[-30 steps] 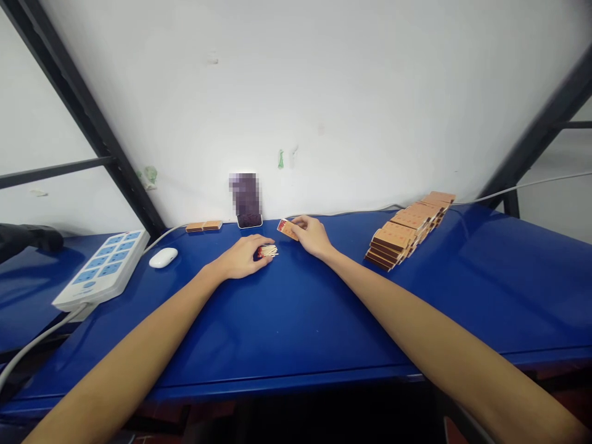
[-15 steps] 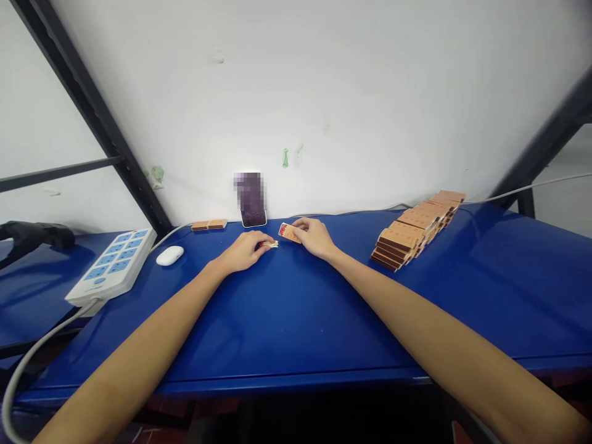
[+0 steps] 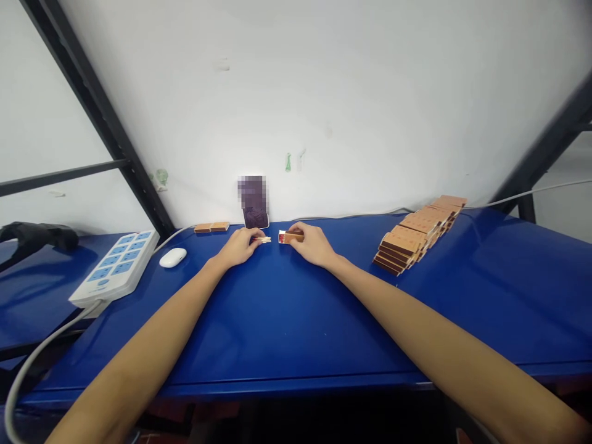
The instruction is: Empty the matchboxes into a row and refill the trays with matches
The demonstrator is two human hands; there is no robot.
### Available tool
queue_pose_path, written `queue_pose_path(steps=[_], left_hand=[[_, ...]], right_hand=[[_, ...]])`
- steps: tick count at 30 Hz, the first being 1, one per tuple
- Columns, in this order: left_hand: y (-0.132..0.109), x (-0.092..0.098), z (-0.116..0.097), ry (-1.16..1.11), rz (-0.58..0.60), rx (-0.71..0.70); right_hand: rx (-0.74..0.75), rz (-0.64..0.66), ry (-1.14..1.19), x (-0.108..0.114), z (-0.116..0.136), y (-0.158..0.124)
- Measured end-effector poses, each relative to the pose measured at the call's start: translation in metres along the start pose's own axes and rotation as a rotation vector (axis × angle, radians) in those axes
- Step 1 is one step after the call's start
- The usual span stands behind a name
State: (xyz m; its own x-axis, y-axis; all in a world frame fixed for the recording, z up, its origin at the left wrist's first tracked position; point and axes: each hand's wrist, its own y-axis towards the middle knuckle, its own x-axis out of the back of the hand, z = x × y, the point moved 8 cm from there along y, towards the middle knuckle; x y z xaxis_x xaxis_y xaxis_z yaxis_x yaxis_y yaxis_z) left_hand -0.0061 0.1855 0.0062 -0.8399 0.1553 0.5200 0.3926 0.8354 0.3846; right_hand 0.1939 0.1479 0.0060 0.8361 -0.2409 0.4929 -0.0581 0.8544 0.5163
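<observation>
Between the thumb and fingers of my left hand (image 3: 238,246) is a small bunch of matches (image 3: 264,239), their pale ends pointing right. My right hand (image 3: 314,243) grips a matchbox (image 3: 294,237) whose inner tray sticks out on the left, showing red match heads. A narrow gap separates the matches from the tray. Both hands are just above the blue table (image 3: 277,320), near its back edge. Two matchboxes (image 3: 211,227) lie end to end at the back left. Stacked matchboxes (image 3: 407,240) lean in overlapping rows on the right.
A phone (image 3: 256,206) leans on the wall behind my left hand. To the left are a white earbud case (image 3: 172,258) and a white power strip (image 3: 115,266) with a thick cable. Black metal posts (image 3: 99,117) frame the table. A dark strap-like object (image 3: 37,237) rests at far left.
My right hand has turned the matchbox, so its dark striking side and open tray end now show. My left hand has moved slightly left with the matches. The view has shifted slightly.
</observation>
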Motion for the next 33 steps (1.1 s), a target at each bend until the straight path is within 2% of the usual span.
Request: queue_pose_path(steps=[5,10,15,20,29,33], left_hand=[[-0.002,0.001,-0.003,0.034,-0.016,-0.029],[-0.005,0.006,-0.015,0.127,-0.047,-0.085],[-0.023,0.02,-0.022,0.203,-0.09,-0.09],[-0.039,0.026,-0.014,0.273,-0.017,-0.051],[-0.031,0.012,-0.004,0.387,0.12,-0.023],[-0.032,0.013,-0.001,0.407,0.14,0.002]], right_hand=[[0.132,0.122,-0.073,-0.015,0.027,-0.01],[0.24,0.228,-0.116,-0.034,0.046,-0.021],[0.31,0.29,-0.146,-0.047,0.047,-0.021],[0.341,0.296,-0.161,-0.056,0.048,-0.011],[0.381,0.369,-0.21,-0.064,0.049,0.001],[0.359,0.419,-0.293,-0.052,0.039,0.003]])
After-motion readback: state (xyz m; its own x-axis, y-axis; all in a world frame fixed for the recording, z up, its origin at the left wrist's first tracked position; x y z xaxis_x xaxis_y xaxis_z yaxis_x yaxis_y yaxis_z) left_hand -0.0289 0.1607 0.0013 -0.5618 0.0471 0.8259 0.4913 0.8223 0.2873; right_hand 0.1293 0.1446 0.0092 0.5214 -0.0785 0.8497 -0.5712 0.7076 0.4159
